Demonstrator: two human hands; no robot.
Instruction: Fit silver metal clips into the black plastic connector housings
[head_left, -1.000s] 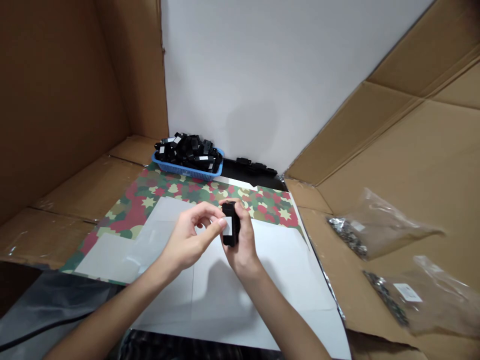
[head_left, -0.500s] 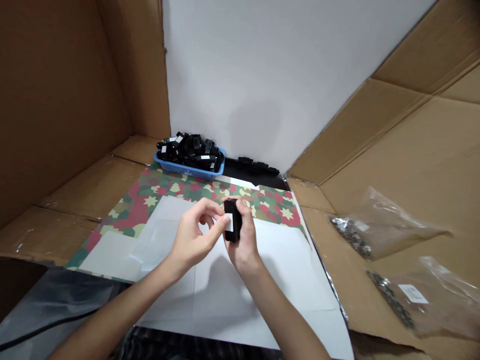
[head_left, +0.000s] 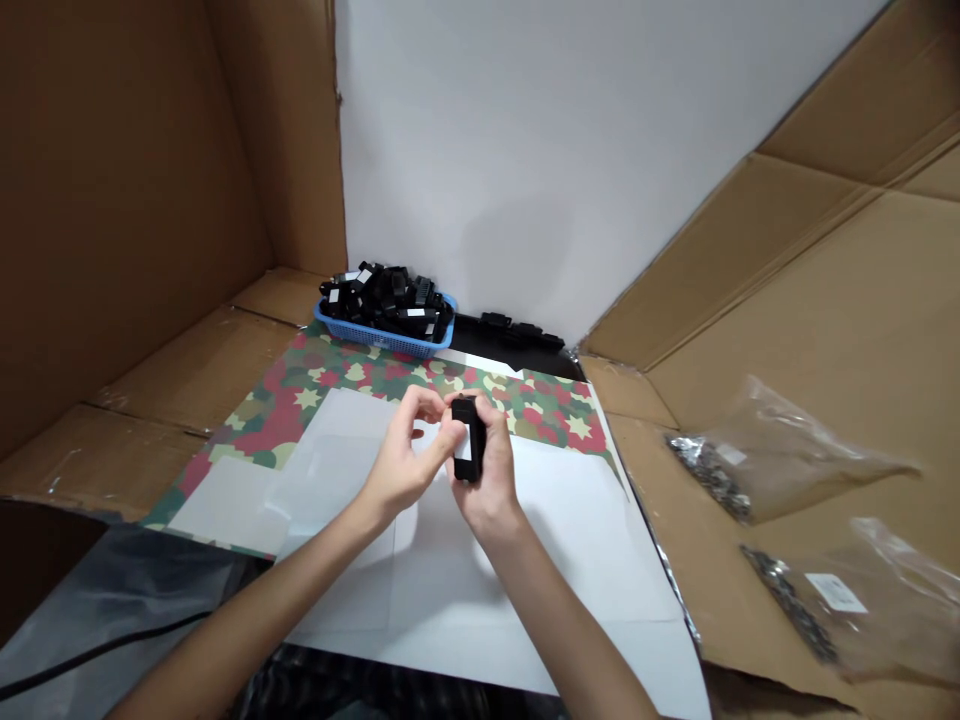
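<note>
Block is held up over the white paper, roughly upright, label toward camera. Right hand: fingers clamped on block, wrapped round its right side. Left hand: thumb on label, can't tell if its other fingers pinch the block. Paper lies on camo-patterned sheet. Blue basket at far left of sheet, heaped with black parts. Two clear bags off right, on cardboard.

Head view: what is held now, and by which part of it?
The right hand grips a black block along its right side; the left hand has its thumb against the white label.
</note>
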